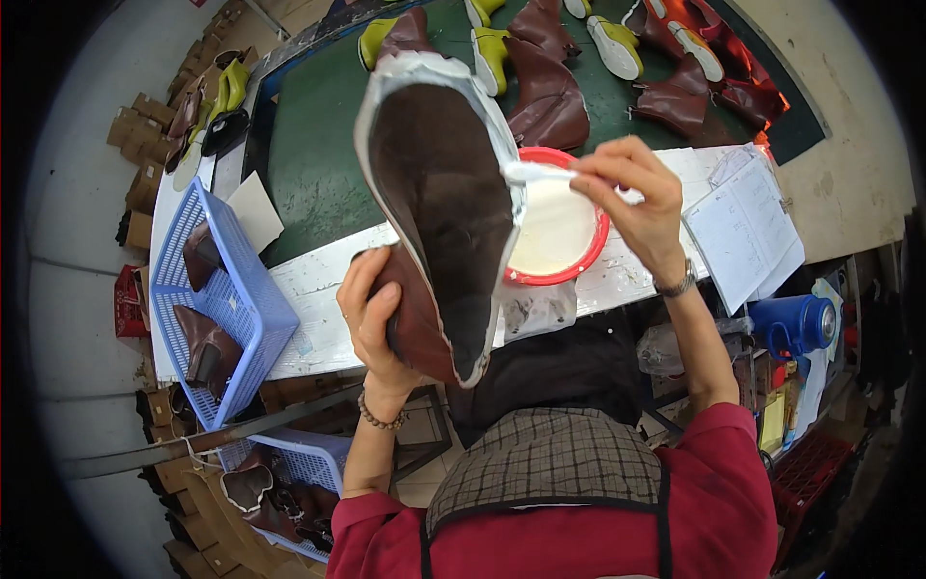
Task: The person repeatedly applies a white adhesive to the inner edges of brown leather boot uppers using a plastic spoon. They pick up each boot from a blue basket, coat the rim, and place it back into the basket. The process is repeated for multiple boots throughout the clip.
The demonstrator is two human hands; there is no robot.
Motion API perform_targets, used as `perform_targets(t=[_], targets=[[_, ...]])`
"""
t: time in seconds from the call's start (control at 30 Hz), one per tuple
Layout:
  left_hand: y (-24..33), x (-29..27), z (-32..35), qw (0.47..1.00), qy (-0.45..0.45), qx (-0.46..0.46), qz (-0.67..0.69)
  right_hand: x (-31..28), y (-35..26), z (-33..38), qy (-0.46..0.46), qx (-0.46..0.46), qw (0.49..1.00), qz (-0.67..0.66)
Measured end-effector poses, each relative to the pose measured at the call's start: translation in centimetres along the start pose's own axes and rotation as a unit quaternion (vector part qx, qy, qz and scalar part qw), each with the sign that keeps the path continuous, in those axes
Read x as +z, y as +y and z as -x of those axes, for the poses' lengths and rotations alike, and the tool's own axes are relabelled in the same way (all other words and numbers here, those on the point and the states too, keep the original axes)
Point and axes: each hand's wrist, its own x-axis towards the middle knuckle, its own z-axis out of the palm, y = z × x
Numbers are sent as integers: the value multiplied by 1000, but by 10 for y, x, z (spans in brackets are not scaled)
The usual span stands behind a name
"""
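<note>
We hold brown boot upper up over desk. Left hand grips its low end tight. Right hand pinches white brush at edge. Looks soft, floppy, light; wet rim, so grab back. Red glue bowl just behind, blue basket to left.

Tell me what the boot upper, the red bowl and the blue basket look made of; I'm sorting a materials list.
Boot upper: looks like maroon leather or imitation, smooth with a slight sheen; the inside is a matt dark lining, with a whitish coated rim.
Red bowl: apparently plastic, with a glossy uniform rim; it holds a whitish paste.
Blue basket: moulded plastic, judging by its lattice walls.
</note>
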Motion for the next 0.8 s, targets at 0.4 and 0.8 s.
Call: perform_targets(t=[0.4,0.8], targets=[[-10,22,-28,994,24,-17,-104,10,-36,49,-99,26,993,-63],[-14,5,-1,994,-60,-10,87,-6,23,18,15,85,996,-9]])
